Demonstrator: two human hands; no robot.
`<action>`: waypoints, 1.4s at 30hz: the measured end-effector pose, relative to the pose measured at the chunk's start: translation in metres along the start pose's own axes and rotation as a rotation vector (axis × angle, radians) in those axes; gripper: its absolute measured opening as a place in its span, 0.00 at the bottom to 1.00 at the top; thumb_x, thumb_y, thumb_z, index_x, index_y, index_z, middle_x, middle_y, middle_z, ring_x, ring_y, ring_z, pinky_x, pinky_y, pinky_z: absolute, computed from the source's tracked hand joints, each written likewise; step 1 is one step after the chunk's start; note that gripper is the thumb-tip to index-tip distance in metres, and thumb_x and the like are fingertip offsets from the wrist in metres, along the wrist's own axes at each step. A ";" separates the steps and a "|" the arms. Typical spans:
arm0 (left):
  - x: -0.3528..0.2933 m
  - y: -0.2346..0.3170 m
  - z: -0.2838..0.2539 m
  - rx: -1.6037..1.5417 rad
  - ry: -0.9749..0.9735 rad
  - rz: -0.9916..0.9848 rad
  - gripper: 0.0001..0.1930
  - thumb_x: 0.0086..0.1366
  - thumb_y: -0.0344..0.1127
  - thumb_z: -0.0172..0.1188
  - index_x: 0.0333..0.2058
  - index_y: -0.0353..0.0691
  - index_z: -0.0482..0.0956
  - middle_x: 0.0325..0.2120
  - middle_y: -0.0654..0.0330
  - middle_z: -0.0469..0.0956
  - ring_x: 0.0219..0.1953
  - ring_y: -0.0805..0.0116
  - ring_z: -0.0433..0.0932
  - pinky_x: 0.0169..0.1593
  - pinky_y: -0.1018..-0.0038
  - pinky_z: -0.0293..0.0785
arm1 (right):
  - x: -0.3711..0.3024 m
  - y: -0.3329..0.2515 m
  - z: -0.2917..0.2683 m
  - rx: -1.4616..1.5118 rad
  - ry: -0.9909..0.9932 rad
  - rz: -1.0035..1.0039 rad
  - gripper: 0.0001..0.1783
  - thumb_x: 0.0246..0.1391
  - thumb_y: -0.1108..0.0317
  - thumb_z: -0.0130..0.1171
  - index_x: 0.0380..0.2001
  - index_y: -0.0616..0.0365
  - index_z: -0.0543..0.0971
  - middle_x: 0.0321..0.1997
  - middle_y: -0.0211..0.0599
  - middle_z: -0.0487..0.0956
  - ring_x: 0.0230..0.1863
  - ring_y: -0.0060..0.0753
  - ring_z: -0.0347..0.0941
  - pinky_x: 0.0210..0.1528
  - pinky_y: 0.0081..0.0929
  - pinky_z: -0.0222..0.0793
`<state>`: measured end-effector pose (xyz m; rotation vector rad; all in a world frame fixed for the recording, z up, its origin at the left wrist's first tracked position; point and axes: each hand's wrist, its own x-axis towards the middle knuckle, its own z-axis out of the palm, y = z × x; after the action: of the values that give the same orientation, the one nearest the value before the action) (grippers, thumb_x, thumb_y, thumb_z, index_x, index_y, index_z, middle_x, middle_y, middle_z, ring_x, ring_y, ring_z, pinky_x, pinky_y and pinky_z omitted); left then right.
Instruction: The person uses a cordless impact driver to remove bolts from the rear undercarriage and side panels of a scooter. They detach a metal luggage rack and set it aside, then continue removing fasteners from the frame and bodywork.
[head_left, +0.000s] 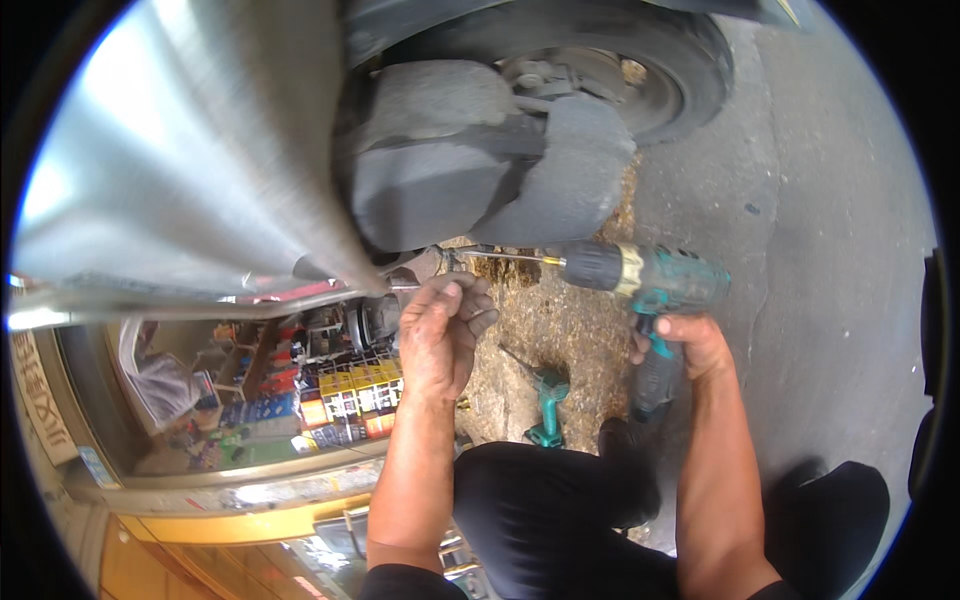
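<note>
My right hand [692,342] is wrapped round the grip of a teal and black cordless drill [685,280]. Its long thin bit [525,257] points left, under the lower edge of a grey plastic liner [430,190] on a vehicle. Close below the tip of the bit is my left hand [440,335], palm partly turned up and fingers curled. Thumb and forefinger come together there by a small dark piece [447,258]; whether they pinch it or something smaller is hard to make out.
A wheel [690,75] stands beyond the liner, and a silver body panel [190,150] fills the upper left. A second teal power tool [547,400] lies on the rough ground by my knee. At left, a glass-fronted case [250,400] shows several coloured boxes [355,395].
</note>
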<state>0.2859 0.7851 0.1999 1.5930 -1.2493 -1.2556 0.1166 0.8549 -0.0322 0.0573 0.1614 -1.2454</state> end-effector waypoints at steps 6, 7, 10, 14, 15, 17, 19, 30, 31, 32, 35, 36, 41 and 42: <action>0.023 -0.041 -0.069 0.014 0.195 -0.131 0.12 0.68 0.37 0.51 0.44 0.36 0.74 0.34 0.55 0.79 0.32 0.66 0.77 0.37 0.68 0.78 | -0.008 0.056 -0.049 -0.163 0.400 0.248 0.14 0.46 0.69 0.65 0.37 0.62 0.77 0.24 0.39 0.76 0.22 0.38 0.74 0.28 0.36 0.76; 0.029 -0.046 -0.078 0.023 0.221 -0.154 0.12 0.69 0.36 0.50 0.45 0.36 0.73 0.34 0.56 0.78 0.32 0.66 0.77 0.37 0.68 0.77 | -0.008 0.067 -0.055 -0.222 0.463 0.289 0.13 0.48 0.67 0.64 0.35 0.60 0.76 0.23 0.39 0.75 0.22 0.39 0.74 0.28 0.37 0.75; 0.052 -0.050 -0.101 0.042 0.287 -0.158 0.14 0.69 0.38 0.46 0.47 0.36 0.72 0.33 0.54 0.78 0.31 0.64 0.76 0.37 0.66 0.77 | -0.013 0.090 -0.070 -0.324 0.604 0.348 0.12 0.50 0.65 0.64 0.35 0.57 0.75 0.23 0.36 0.74 0.24 0.36 0.73 0.30 0.36 0.74; 0.073 -0.051 -0.126 -0.403 0.406 -0.081 0.19 0.71 0.42 0.42 0.50 0.32 0.68 0.36 0.50 0.77 0.35 0.59 0.76 0.44 0.60 0.76 | -0.016 0.083 -0.068 -1.202 0.620 0.267 0.18 0.47 0.61 0.66 0.38 0.62 0.80 0.34 0.43 0.81 0.39 0.43 0.77 0.45 0.39 0.73; 0.078 -0.052 -0.133 -0.563 0.385 -0.041 0.22 0.71 0.43 0.41 0.54 0.30 0.63 0.46 0.43 0.73 0.43 0.54 0.73 0.52 0.56 0.73 | -0.013 0.077 -0.059 -1.536 0.615 0.271 0.20 0.46 0.59 0.67 0.39 0.63 0.81 0.37 0.46 0.82 0.44 0.44 0.78 0.50 0.39 0.73; 0.089 -0.054 -0.149 -0.844 0.419 0.034 0.24 0.71 0.44 0.42 0.56 0.30 0.60 0.52 0.42 0.67 0.50 0.53 0.69 0.58 0.54 0.66 | -0.009 0.066 -0.029 -1.855 0.608 0.269 0.23 0.45 0.56 0.68 0.38 0.64 0.82 0.40 0.49 0.82 0.46 0.44 0.78 0.52 0.37 0.71; 0.100 -0.052 -0.166 -1.061 0.434 0.100 0.27 0.70 0.46 0.44 0.58 0.30 0.56 0.58 0.42 0.59 0.61 0.51 0.60 0.67 0.52 0.54 | 0.009 0.059 0.014 -2.053 0.532 0.141 0.22 0.45 0.55 0.68 0.35 0.65 0.81 0.41 0.53 0.82 0.44 0.45 0.79 0.48 0.34 0.71; 0.126 -0.067 -0.199 -1.363 0.271 0.137 0.09 0.61 0.33 0.54 0.39 0.45 0.66 0.38 0.56 0.69 0.45 0.56 0.71 0.59 0.51 0.64 | 0.144 0.100 0.206 -0.845 -0.085 -0.172 0.19 0.59 0.66 0.57 0.53 0.57 0.73 0.53 0.39 0.75 0.52 0.40 0.73 0.51 0.38 0.72; 0.125 -0.068 -0.200 -1.377 0.250 0.139 0.07 0.60 0.32 0.53 0.37 0.45 0.67 0.36 0.56 0.69 0.43 0.57 0.71 0.54 0.52 0.68 | 0.150 0.107 0.208 -0.790 -0.107 -0.187 0.19 0.59 0.66 0.57 0.53 0.55 0.73 0.52 0.38 0.76 0.53 0.40 0.73 0.51 0.39 0.72; 0.125 -0.068 -0.202 -1.383 0.215 0.118 0.07 0.59 0.32 0.53 0.36 0.44 0.67 0.36 0.56 0.69 0.43 0.57 0.71 0.53 0.53 0.69 | 0.156 0.112 0.209 -0.780 -0.130 -0.200 0.18 0.58 0.66 0.58 0.52 0.54 0.74 0.52 0.37 0.76 0.53 0.39 0.73 0.51 0.40 0.72; 0.124 -0.062 -0.208 -1.436 0.168 0.069 0.06 0.60 0.32 0.53 0.34 0.42 0.66 0.33 0.58 0.68 0.39 0.60 0.70 0.49 0.58 0.70 | 0.164 0.125 0.212 -0.772 -0.177 -0.239 0.18 0.55 0.67 0.62 0.49 0.53 0.75 0.50 0.36 0.77 0.53 0.37 0.73 0.51 0.41 0.72; 0.125 -0.059 -0.212 -1.506 0.209 0.086 0.06 0.61 0.33 0.53 0.33 0.41 0.65 0.31 0.59 0.67 0.37 0.61 0.69 0.49 0.58 0.70 | 0.165 0.126 0.213 -0.788 -0.177 -0.247 0.18 0.54 0.67 0.63 0.49 0.53 0.76 0.50 0.36 0.77 0.52 0.37 0.73 0.51 0.41 0.73; 0.125 -0.052 -0.224 -1.632 0.218 0.074 0.05 0.64 0.31 0.51 0.31 0.40 0.64 0.26 0.61 0.63 0.31 0.64 0.65 0.49 0.57 0.70 | 0.166 0.135 0.217 -0.862 -0.051 -0.289 0.14 0.54 0.68 0.64 0.44 0.56 0.77 0.45 0.35 0.78 0.49 0.34 0.75 0.51 0.40 0.74; 0.124 -0.053 -0.226 -1.614 0.211 0.061 0.05 0.64 0.30 0.50 0.31 0.39 0.64 0.26 0.60 0.63 0.31 0.63 0.65 0.50 0.56 0.70 | 0.169 0.137 0.216 -0.851 -0.048 -0.294 0.13 0.54 0.68 0.64 0.43 0.56 0.77 0.44 0.35 0.78 0.48 0.34 0.75 0.51 0.39 0.74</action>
<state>0.5237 0.6748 0.1750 0.4176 0.0800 -1.3460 0.3186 0.7114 0.1490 -0.7538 0.6621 -1.3788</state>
